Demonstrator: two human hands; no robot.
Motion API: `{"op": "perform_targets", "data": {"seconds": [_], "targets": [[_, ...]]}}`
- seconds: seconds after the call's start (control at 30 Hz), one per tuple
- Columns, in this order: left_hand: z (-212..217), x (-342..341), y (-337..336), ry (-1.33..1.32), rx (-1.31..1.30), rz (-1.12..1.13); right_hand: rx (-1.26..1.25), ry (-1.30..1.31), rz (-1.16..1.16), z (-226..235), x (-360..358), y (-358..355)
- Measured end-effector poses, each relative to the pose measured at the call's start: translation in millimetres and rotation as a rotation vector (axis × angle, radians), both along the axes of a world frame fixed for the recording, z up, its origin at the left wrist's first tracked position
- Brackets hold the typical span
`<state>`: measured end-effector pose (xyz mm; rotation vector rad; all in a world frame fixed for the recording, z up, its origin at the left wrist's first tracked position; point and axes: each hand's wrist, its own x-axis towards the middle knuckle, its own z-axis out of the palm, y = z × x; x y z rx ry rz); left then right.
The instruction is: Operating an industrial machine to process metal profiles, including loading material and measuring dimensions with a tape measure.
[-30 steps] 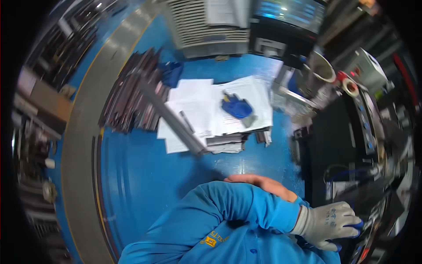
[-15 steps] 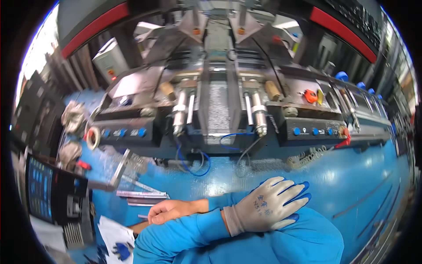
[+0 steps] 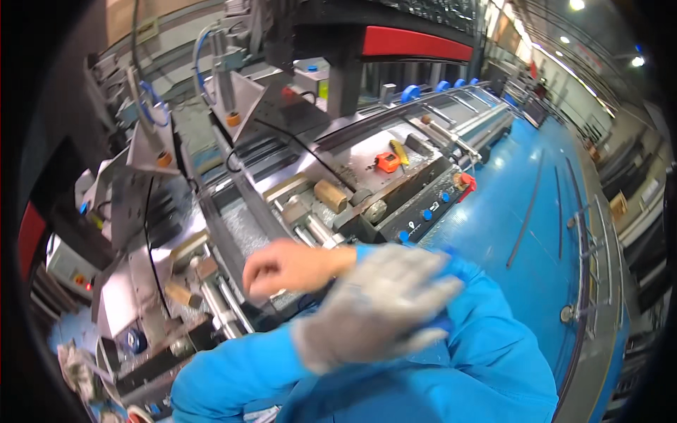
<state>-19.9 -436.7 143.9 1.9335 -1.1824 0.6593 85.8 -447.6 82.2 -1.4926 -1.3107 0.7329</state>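
My forearms, in blue sleeves, are crossed in front of me. My left hand [image 3: 381, 303] wears a grey-white glove with a blue palm side and lies over my right sleeve [image 3: 469, 282], its outstretched fingers blurred by motion. Bare, my right hand [image 3: 289, 268] sticks out to the left beyond the glove, with loosely curled fingers and no object visible in them. Behind it stands a machine bed with a metal cylinder [image 3: 218, 307] and a wooden block [image 3: 330, 196]. An orange tape measure [image 3: 386, 162] rests on the machine's right-hand plate.
A black control panel [image 3: 416, 218] with blue knobs runs along the machine's front, a red button [image 3: 465, 185] at its end. Another wooden block [image 3: 182, 295] sits further left. Long dark strips [image 3: 525, 211] lie on the blue floor, beside a metal rail frame [image 3: 585, 282] at right.
The view has swung to the right and tilted, so the machine now runs diagonally and the aisle shows. My arms stay crossed, with the gloved hand still over the right sleeve.
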Motion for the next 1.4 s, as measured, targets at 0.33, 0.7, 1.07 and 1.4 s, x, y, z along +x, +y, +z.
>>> {"op": "perform_targets", "data": {"seconds": [0.33,0.7,1.07,1.4], "targets": [[-104,76,306,0.820,-1.471,0.492,-0.543,-1.117,-0.612,-21,413,-163],[-176,85,392,0.469,-0.475,1.305,-0.917,-1.209,-0.565,-83,537,-164],[-205,157,428,0.478,-1.527,1.008,-0.652,-1.292,-0.478,-47,527,-150],[-160,142,391,0.601,-1.676,0.810,-0.408,-1.097,-0.313,24,383,-66]]}}
